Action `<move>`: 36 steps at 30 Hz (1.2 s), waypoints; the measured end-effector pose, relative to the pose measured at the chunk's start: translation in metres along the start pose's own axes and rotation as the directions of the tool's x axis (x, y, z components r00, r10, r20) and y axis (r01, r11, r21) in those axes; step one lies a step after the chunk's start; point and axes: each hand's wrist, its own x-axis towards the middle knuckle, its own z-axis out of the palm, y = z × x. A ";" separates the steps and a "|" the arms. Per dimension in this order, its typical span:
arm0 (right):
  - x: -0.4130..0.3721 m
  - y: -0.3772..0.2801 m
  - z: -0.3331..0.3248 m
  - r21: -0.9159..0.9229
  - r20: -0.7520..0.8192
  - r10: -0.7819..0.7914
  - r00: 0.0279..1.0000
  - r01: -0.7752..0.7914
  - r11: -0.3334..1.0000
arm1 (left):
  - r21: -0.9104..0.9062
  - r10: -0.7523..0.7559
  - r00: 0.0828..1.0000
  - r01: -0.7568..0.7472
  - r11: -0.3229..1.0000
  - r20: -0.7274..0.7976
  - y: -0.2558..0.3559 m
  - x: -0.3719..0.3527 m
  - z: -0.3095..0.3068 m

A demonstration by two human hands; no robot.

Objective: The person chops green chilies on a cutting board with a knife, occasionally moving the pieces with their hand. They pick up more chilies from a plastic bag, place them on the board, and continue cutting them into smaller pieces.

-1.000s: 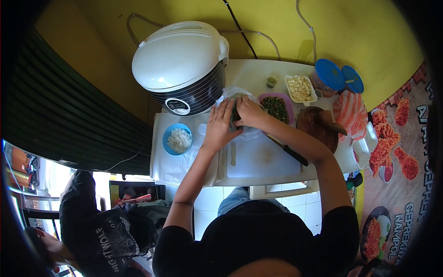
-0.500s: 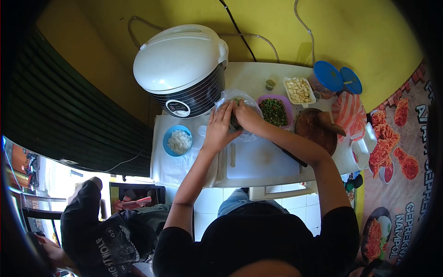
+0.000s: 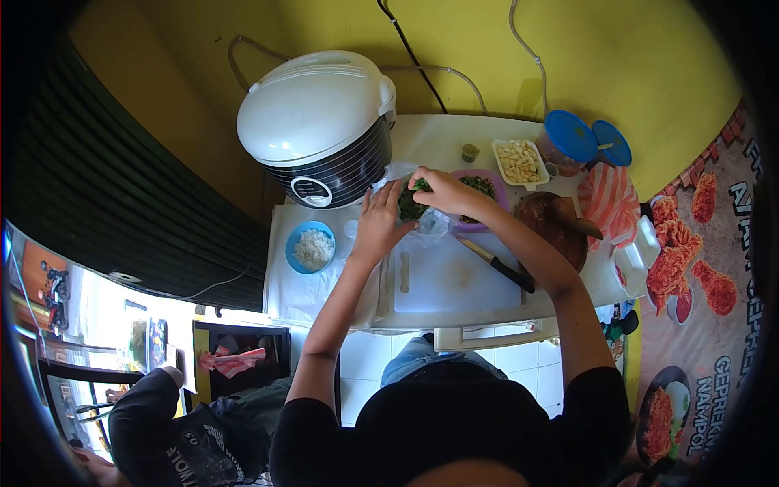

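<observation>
A clear plastic bag (image 3: 436,230) of green leaves (image 3: 411,208) sits behind the white cutting board (image 3: 454,284). My left hand (image 3: 378,225) holds the bag's left side, its fingers long over the rim and its thumb at the near edge. Above the bag's right side, my right hand (image 3: 446,195) pinches some of the green leaves between bent fingers. A knife with a black handle (image 3: 507,270) lies across the board's right side. The purple tub of chopped greens (image 3: 501,191) is partly hidden behind my right forearm.
A large rice cooker (image 3: 316,122) stands at the back left, with a blue bowl of rice (image 3: 312,247) before it. To the right are a tray of pale chopped pieces (image 3: 520,161), a brown mortar (image 3: 560,243) and blue-lidded containers (image 3: 570,136). Another person's dark sleeve (image 3: 146,406) shows lower left.
My right hand has lifted from inside the bag and moved slightly right, with leaves in its fingers. The leaves in the bag show more. My left hand stays at the bag.
</observation>
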 end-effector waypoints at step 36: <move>-0.113 -0.040 0.028 -0.039 0.052 -0.171 0.984 0.173 0.984 | -0.330 -0.123 0.948 0.021 0.944 -0.292 0.061 -0.079 -0.030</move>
